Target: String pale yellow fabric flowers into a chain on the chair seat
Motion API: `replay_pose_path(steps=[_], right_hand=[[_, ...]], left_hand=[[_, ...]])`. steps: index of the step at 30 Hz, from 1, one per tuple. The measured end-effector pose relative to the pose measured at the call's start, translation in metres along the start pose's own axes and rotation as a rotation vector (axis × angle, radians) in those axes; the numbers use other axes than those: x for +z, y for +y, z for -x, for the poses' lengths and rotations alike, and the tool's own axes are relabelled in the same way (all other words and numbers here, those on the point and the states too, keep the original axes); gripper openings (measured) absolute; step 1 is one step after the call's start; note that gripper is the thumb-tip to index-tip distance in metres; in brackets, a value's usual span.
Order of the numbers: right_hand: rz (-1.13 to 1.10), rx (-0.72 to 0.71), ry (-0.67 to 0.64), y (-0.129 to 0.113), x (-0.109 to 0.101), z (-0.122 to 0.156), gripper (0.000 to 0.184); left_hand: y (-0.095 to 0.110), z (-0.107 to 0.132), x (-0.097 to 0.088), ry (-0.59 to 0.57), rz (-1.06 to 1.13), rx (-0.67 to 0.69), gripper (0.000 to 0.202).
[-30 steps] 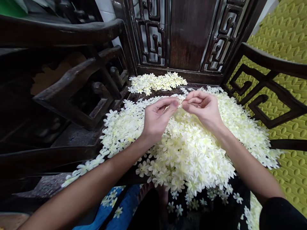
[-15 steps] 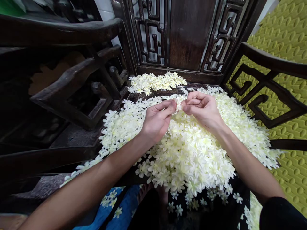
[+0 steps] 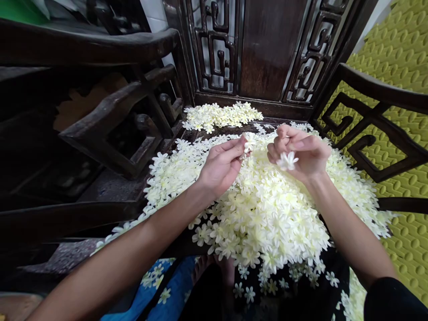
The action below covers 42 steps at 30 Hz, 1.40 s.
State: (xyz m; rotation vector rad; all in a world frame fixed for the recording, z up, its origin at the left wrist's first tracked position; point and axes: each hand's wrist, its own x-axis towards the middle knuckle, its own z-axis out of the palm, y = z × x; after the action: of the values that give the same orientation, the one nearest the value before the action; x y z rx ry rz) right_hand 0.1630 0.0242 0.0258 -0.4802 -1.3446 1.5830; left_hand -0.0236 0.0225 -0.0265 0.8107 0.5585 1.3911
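Observation:
Above a wide heap of white artificial-looking flowers (image 3: 267, 214), my left hand (image 3: 222, 165) pinches a small bunch of white flower heads (image 3: 249, 141) between thumb and fingertips. A hand's width to its right is my right hand (image 3: 297, 149), its fingers curled in. One loose white flower (image 3: 287, 161) shows against the lower side of those curled fingers, slightly blurred; just how it is gripped is hidden. The two hands are apart.
The heap lies on the seat of a dark carved wooden chair (image 3: 270, 53). A flatter flower pile (image 3: 224, 116) sits by its backrest. Armrests (image 3: 110, 49) flank both sides. Yellow-green textured matting (image 3: 401, 67) is at right, blue fabric (image 3: 160, 294) below by a bare foot.
My right hand has drawn away to the right from my left hand, and a single flower now shows at its fingers. My left hand keeps its pinch in nearly the same place.

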Motion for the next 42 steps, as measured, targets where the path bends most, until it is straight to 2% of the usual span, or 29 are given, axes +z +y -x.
replay_pose_path(steps=[6,10,17,28,42], right_hand=[[0.211,-0.141,0.191,0.005,0.005,0.000,0.016],[0.221,-0.166,0.165,0.014,0.008,0.000,0.023],[0.228,-0.147,0.210,0.018,0.008,-0.001,0.035],[0.206,-0.145,0.214,0.019,0.007,-0.002,0.034],[0.245,-0.116,0.245,0.016,0.011,-0.001,0.035]], left_hand=[[0.002,0.007,0.010,-0.002,-0.129,0.167,0.005],[0.003,0.010,0.015,0.047,-0.206,0.225,0.007],[0.002,0.009,0.014,0.048,-0.231,0.268,0.006],[0.000,0.009,0.012,0.014,-0.228,0.296,0.004],[0.000,0.010,0.013,0.023,-0.228,0.290,0.003]])
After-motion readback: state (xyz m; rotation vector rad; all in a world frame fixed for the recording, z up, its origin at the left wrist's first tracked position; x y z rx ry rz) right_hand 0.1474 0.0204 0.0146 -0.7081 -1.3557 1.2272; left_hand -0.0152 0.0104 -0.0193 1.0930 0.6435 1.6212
